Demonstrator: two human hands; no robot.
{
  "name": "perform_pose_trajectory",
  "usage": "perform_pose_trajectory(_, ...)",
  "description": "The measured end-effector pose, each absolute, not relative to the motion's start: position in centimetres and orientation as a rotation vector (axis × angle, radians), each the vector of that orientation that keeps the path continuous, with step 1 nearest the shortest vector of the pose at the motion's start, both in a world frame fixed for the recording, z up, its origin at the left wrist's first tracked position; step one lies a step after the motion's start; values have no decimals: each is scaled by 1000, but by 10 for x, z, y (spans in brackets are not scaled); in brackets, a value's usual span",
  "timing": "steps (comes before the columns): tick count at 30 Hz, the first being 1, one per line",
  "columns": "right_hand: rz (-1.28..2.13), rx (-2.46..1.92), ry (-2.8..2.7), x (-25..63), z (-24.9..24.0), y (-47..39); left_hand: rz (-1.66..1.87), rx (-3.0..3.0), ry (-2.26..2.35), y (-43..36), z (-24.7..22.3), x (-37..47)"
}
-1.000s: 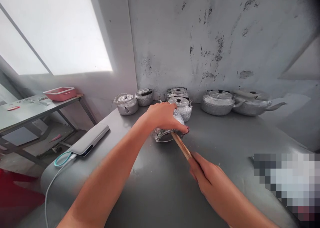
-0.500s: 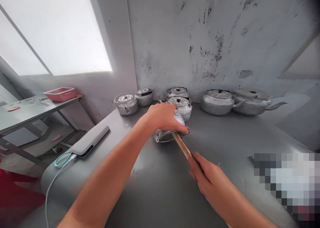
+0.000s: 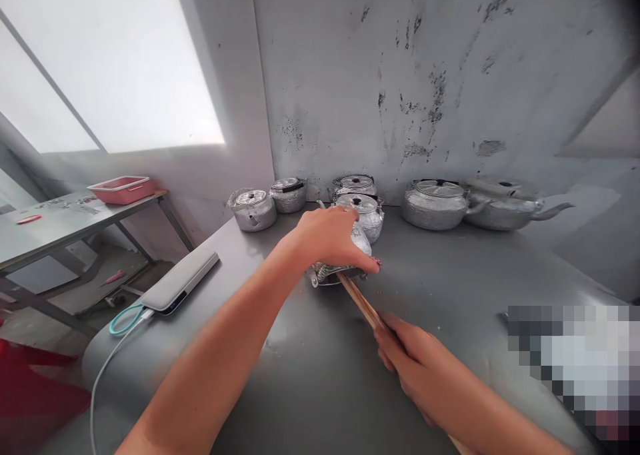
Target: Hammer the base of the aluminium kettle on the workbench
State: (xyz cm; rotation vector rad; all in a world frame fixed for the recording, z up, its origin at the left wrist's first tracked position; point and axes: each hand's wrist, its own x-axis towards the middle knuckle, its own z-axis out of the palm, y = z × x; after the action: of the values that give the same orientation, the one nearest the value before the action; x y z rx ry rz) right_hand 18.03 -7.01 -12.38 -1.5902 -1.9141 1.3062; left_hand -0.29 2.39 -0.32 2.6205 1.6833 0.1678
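Observation:
My left hand point(image 3: 330, 236) is closed around a small silver kettle point(image 3: 361, 243), which lies tilted near the middle of the table. Most of its body is hidden under my palm and fingers, and its wire handle hangs toward me. In my right hand point(image 3: 410, 350) is a wooden stick point(image 3: 361, 302), gripped partway along its length. The stick's far end meets the kettle's near side below my left thumb; I cannot tell how deep it reaches. Another silver kettle point(image 3: 373, 225) stands upright just behind my left hand.
Several more kettles line the wall, including a small one point(image 3: 255, 212) at left and a large one point(image 3: 433, 208) at right. A grey power bank point(image 3: 183, 278) with a cable lies at the left edge. A pink basket point(image 3: 123, 190) sits on another table. A blurred-out object point(image 3: 585, 368) is at right.
My right hand and the stick have shifted slightly to the left, the stick's far end moving along the kettle's near side. My left hand stays on the kettle, nearly still.

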Motion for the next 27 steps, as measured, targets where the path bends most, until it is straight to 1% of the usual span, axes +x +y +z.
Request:
perform_pose_trajectory(2,1449,-1569,-1852,177,-119,-74,163,2637,1679,23,-4,0)
perform_pose_trajectory(4,1511,-1558,-1783,173,-114,-77,157,2649,1686,21,-6,2)
perform_pose_trajectory(10,1527,-1591,-1665,167,-111,-78,147,2677,1697,17,-6,6)
perform_pose_trajectory(15,1462,-1546,-1631,168,-115,-81,162,2678,1690,17,-5,4)
perform_pose_trajectory(27,1508,-1610,-1583,168,-110,-81,161,2668,1681,19,-5,4)
